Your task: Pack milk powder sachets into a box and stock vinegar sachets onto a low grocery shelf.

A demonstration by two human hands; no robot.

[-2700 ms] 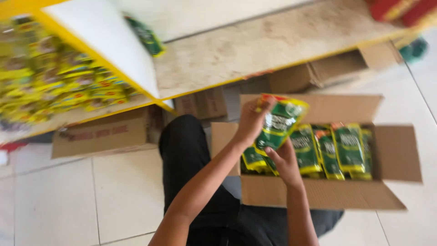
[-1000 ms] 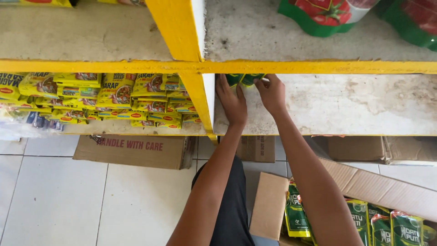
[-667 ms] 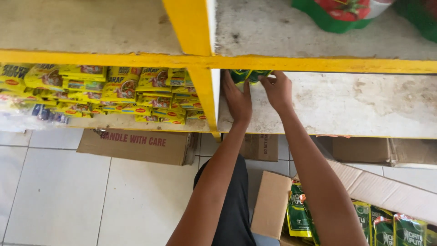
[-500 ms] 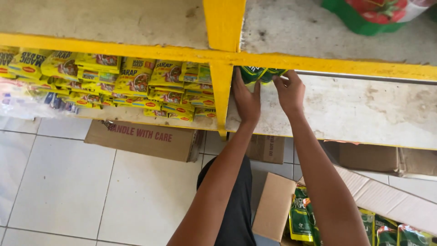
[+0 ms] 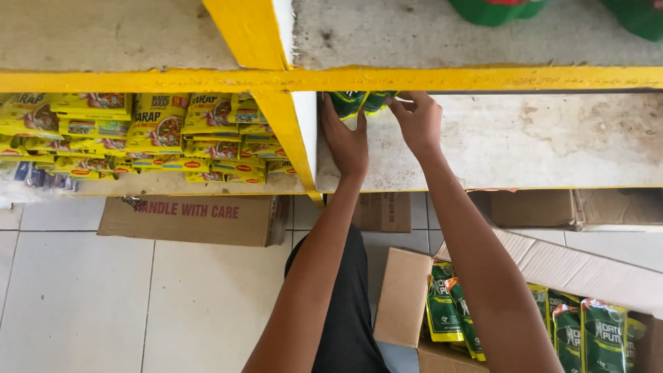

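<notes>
While we look down from above, both of our hands are reaching into the yellow shelf unit (image 5: pixel 359 78), with its yellow divider post (image 5: pixel 290 138) as our landmark. Just to the right of that post, a few dark green pouches (image 5: pixel 359 102) stand on the bare, worn white shelf board (image 5: pixel 552 145), their tops hidden under the yellow front edge of the shelf above. Our left hand (image 5: pixel 345 141) lies right beside the post, fingers stretched upward and pressed flat against the near side of the pouches, not curled around them. Our right hand (image 5: pixel 416 123) sits further right of the post, fingers bent and pinching the right edge of the same pouches, thumb toward us.

Left of the post, the neighbouring bay is packed with stacked yellow seasoning packets (image 5: pixel 145 131). Below the post, on the pale tiled floor (image 5: pixel 83 297), a closed brown cardboard box (image 5: pixel 193 220) lies just under the packet bay. Down and to the right of the post, an open cardboard carton (image 5: pixel 404 297) stands on the floor, holding more green pouches (image 5: pixel 587 335) upright in a row. Our dark trousers (image 5: pixel 345 318) show between the forearms, touching the carton's left flap.
</notes>
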